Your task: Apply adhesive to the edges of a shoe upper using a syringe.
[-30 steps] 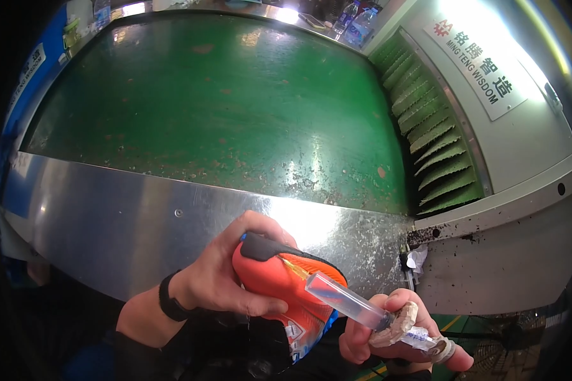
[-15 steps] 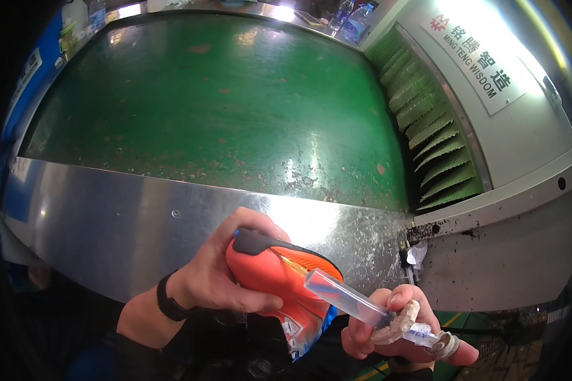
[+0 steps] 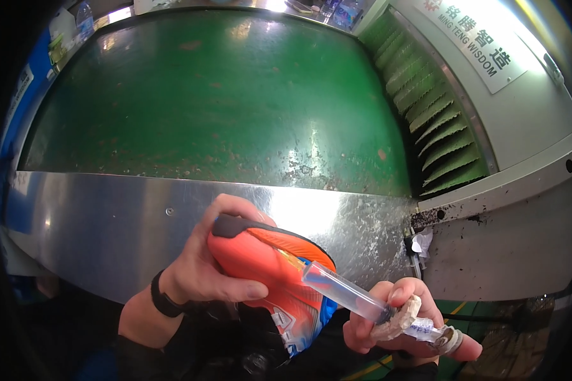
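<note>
Two bare hands are working over the near edge of a brushed-metal tabletop (image 3: 121, 222). The left hand (image 3: 200, 270), wearing a black wristband (image 3: 165, 300), is gripping a red-orange sports shoe (image 3: 251, 259): its thumb is pressing along the near side, while its fingers are curling around the far side beside the black heel piece (image 3: 230, 225). The shoe is tilting between the hands, its blue edging (image 3: 327, 311) facing the right hand (image 3: 408, 344). That right hand is gripping a clear syringe (image 3: 343, 291) — its fingers are curling about the barrel's rear end, and its thumb is reaching to the plunger end, where a beige ring-shaped wrapping (image 3: 450, 341) is sitting. A thicker beige wrapping (image 3: 400, 319) is encircling the syringe's finger flange. The amber needle (image 3: 292, 260) is pointing at the shoe's upper, along the border between smooth red and ribbed orange; whether its tip is touching — one cannot tell. Beyond the tabletop, a green conveyor belt (image 3: 222, 108) is extending toward several plastic bottles (image 3: 346, 13). At right, a green strip curtain (image 3: 442, 143) is hanging in a pale grey housing (image 3: 521, 143), with crumpled white paper (image 3: 422, 240) lodging near its lower corner.
</note>
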`<state>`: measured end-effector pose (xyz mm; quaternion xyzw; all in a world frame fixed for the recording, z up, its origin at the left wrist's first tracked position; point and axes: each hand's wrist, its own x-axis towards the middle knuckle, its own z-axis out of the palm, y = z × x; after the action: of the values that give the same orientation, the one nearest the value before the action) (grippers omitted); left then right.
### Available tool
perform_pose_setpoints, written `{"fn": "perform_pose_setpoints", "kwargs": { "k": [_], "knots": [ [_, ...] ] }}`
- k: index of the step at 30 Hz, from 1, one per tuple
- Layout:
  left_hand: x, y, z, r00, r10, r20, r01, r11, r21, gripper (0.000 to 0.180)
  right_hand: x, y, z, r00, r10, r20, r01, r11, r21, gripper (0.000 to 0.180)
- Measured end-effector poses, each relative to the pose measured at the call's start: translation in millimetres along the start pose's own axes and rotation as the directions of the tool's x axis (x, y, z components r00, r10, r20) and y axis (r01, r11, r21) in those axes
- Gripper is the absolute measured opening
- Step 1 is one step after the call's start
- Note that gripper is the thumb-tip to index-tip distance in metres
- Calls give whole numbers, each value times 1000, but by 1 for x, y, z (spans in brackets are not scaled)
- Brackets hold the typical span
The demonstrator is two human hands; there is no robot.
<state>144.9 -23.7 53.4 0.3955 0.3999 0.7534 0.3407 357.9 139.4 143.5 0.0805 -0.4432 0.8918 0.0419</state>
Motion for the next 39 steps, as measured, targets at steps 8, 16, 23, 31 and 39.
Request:
{"fn": "perform_pose_setpoints", "kwargs": {
  "k": [8, 16, 23, 31, 39],
  "knots": [
    [-3, -6, -2, 997, -54, -61, 51, 998, -45, 77, -4, 11, -18, 999, 0, 33, 0, 1000, 15, 101],
    [-2, -8, -4, 991, -75, -113, 73, 997, -22, 81, -11, 16, -23, 1000, -19, 2, 19, 999, 32, 100],
    [-3, -8, -2, 971, -142, -194, 130, 989, -72, 83, -15, 26, -37, 999, -44, -8, 45, 999, 25, 101],
    [2, -10, -2, 968, -161, -194, 148, 986, -76, 82, -24, 25, -32, 994, -96, -47, 96, 995, 11, 101],
    [-1, -9, -1, 929, -209, -307, 206, 978, -41, 86, -36, 31, -34, 991, -97, -90, 100, 994, 32, 100]
  ]
}}
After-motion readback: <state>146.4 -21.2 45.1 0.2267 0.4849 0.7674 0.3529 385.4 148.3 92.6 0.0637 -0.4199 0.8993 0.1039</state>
